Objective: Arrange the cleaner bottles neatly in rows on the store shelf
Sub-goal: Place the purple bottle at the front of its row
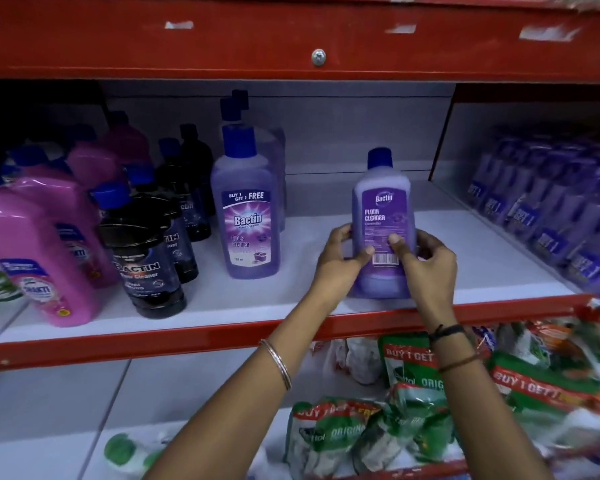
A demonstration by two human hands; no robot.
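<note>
Both hands – left hand (pixel 340 263), right hand (pixel 426 261) – fingers wrapped round upright lavender cleaner bottle (pixel 383 216) near shelf (pixel 291 289) front edge.

Single view only; no second view is available for overlap. The head-worn camera faces a store shelf (pixel 174 306) head-on and tilts slightly downward, at close range, within arm's reach. The wide-angle lens bends the red shelf edges toward the frame corners. The red beam (pixel 291 39) of the shelf above crosses the top of the frame; the lower shelf with green packets (pixel 413 403) fills the bottom. Both forearms enter from the bottom edge, and the left hand (pixel 340 265) and right hand (pixel 426 265) meet at a purple bottle (pixel 383 216) right of centre. The far right and far left are blurred.
</note>
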